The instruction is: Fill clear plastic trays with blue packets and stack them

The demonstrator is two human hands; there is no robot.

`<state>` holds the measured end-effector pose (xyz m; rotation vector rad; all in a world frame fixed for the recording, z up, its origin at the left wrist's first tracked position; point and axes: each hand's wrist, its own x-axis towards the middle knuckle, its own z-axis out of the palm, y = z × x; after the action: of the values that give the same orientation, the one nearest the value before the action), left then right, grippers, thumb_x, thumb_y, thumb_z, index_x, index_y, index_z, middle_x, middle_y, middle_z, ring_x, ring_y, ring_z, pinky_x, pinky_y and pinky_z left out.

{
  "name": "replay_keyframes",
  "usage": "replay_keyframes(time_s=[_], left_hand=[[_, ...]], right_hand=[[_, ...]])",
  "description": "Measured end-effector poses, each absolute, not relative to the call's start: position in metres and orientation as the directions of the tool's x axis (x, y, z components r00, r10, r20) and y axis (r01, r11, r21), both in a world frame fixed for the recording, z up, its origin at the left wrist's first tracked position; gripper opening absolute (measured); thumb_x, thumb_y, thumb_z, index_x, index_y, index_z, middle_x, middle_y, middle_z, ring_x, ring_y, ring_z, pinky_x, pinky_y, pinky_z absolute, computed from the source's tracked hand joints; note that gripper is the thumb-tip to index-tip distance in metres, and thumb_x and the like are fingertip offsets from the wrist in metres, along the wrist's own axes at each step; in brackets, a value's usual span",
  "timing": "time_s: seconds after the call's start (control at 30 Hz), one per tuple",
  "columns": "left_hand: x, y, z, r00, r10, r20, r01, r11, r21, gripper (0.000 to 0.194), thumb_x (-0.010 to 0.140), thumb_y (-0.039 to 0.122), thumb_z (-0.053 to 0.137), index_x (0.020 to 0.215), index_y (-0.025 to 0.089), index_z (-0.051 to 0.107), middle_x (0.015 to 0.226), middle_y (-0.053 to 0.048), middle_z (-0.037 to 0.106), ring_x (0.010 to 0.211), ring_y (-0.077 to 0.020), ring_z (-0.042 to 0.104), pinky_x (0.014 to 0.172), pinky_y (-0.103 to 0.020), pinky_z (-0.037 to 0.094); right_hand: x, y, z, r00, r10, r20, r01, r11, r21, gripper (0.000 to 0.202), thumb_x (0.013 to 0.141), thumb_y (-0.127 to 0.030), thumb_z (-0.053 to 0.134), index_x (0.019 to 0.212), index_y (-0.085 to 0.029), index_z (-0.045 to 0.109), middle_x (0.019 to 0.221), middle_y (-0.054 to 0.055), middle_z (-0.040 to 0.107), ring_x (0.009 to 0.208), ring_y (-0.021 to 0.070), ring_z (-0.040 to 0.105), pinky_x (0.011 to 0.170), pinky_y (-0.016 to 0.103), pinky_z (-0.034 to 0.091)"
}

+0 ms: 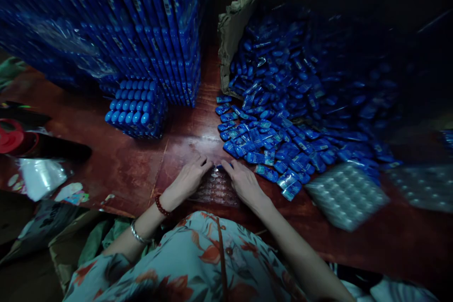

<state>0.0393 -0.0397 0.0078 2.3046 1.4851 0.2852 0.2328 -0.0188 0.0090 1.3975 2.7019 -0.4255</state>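
Observation:
A clear plastic tray (pixel 216 191) with rows of moulded pockets lies on the table right in front of my body. My left hand (pixel 191 178) pinches its far left side, fingers bent and thumb toward the middle. My right hand (pixel 245 185) is at the far right side of the tray. At its fingertips shows a bit of a small blue container (pixel 219 166), mostly hidden by the fingers. Just beyond my right hand spreads a loose pile of small blue containers (pixel 255 137) with printed labels.
A large torn cardboard box (pixel 228 42) spills blue containers onto the table (pixel 184 151). Stacked clear trays (pixel 348 196) lie at right. A block of blue containers (pixel 136 108) stands before a tall wrapped stack (pixel 141 23). A black bottle with red lid (pixel 46 144) lies left.

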Motion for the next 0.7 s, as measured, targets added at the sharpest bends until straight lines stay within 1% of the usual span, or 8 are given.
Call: replay_keyframes(time_s=[0.1,0.2,0.37,0.43,0.53,0.63,0.67,0.7], left_hand=[[0.043,-0.035,0.014,0.487,0.868,-0.101,0.836,-0.429,0.341,0.032,0.078,-0.002,0.04,0.1,0.017,0.054,0.095,-0.009,0.056,0.091,-0.0224,0.053,0.077,-0.033,0.047],[0.048,-0.028,0.017,0.541,0.827,-0.153,0.829,-0.495,0.258,0.033,0.077,-0.002,0.041,0.103,0.014,0.053,0.099,-0.011,0.057,0.095,-0.0229,0.054,0.078,-0.033,0.047],[0.057,-0.021,0.014,0.555,0.798,-0.233,0.832,-0.535,0.147,0.027,0.081,0.002,0.043,0.105,0.01,0.051,0.104,-0.013,0.057,0.096,-0.0225,0.055,0.079,-0.033,0.047],[0.062,-0.023,0.011,0.569,0.785,-0.244,0.82,-0.563,0.103,0.025,0.082,0.005,0.045,0.105,0.009,0.052,0.103,-0.014,0.057,0.095,-0.0234,0.055,0.078,-0.034,0.047],[0.07,-0.029,0.005,0.607,0.761,-0.227,0.787,-0.615,0.044,0.026,0.082,0.004,0.044,0.107,0.006,0.053,0.101,-0.016,0.058,0.095,-0.0249,0.056,0.079,-0.037,0.047],[0.073,-0.031,0.001,0.597,0.769,-0.23,0.793,-0.608,0.027,0.026,0.082,0.002,0.042,0.104,0.005,0.055,0.099,-0.018,0.059,0.095,-0.0264,0.057,0.078,-0.038,0.047],[0.07,-0.029,0.001,0.586,0.776,-0.233,0.804,-0.593,0.049,0.025,0.082,0.001,0.043,0.104,0.005,0.055,0.1,-0.018,0.059,0.094,-0.0265,0.057,0.077,-0.037,0.047],[0.066,-0.025,0.003,0.581,0.78,-0.232,0.812,-0.575,0.1,0.025,0.082,0.002,0.044,0.104,0.006,0.055,0.1,-0.018,0.059,0.093,-0.026,0.058,0.076,-0.037,0.047]], right_hand=[[0.226,-0.02,0.014,-0.572,0.791,-0.217,0.82,0.546,-0.173,0.051,0.082,0.001,0.035,0.127,-0.019,0.047,0.106,0.013,0.058,0.09,0.0225,0.059,0.077,0.033,0.047],[0.216,-0.023,0.02,-0.543,0.807,-0.233,0.84,0.528,-0.127,0.045,0.084,-0.002,0.035,0.125,-0.017,0.048,0.102,0.014,0.06,0.087,0.0225,0.059,0.075,0.034,0.046],[0.205,-0.029,0.026,-0.496,0.829,-0.261,0.864,0.502,-0.047,0.037,0.089,-0.007,0.033,0.12,-0.014,0.051,0.099,0.014,0.061,0.088,0.0224,0.059,0.073,0.033,0.045],[0.204,-0.031,0.025,-0.487,0.835,-0.255,0.868,0.494,-0.038,0.038,0.089,-0.007,0.032,0.122,-0.013,0.05,0.099,0.014,0.061,0.088,0.0225,0.059,0.073,0.033,0.045],[0.205,-0.033,0.021,-0.476,0.846,-0.242,0.876,0.479,-0.049,0.04,0.089,-0.006,0.031,0.124,-0.012,0.049,0.098,0.014,0.062,0.089,0.0227,0.059,0.074,0.034,0.045],[0.21,-0.035,0.02,-0.47,0.851,-0.235,0.882,0.465,-0.078,0.04,0.089,-0.006,0.031,0.124,-0.011,0.05,0.1,0.015,0.063,0.091,0.0228,0.059,0.077,0.035,0.044],[0.214,-0.035,0.02,-0.48,0.847,-0.23,0.877,0.47,-0.101,0.039,0.09,-0.008,0.032,0.125,-0.01,0.049,0.102,0.015,0.063,0.093,0.0229,0.058,0.08,0.035,0.043],[0.22,-0.033,0.021,-0.504,0.835,-0.221,0.863,0.485,-0.138,0.039,0.091,-0.011,0.035,0.127,-0.011,0.048,0.104,0.014,0.063,0.095,0.0229,0.057,0.082,0.036,0.042]])
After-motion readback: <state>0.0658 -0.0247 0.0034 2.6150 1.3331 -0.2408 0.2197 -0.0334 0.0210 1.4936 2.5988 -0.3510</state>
